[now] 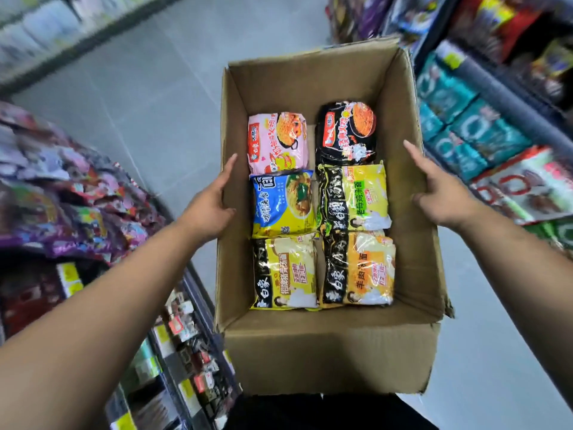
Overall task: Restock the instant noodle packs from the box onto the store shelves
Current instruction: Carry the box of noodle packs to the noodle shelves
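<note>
An open cardboard box [310, 352] is up in front of me, its near wall against my body. Several instant noodle packs lie flat in it in two columns: a pink pack [277, 139] and a black pack [347, 131] at the far end, a blue-and-yellow pack [283, 203] and a yellow-and-black pack [353, 197] in the middle, and a yellow pack [283, 271] and an orange pack [358, 268] nearest me. My left hand [214, 197] presses the box's left wall. My right hand [443, 193] presses the right wall, fingers stretched forward.
Store shelves flank a narrow aisle. The right shelf [508, 100] holds teal packs [465, 128] and red-and-white packs [527, 184]. The left shelf carries purple snack bags [68, 193], with small items below. Grey tiled floor [155, 88] runs ahead beyond the box.
</note>
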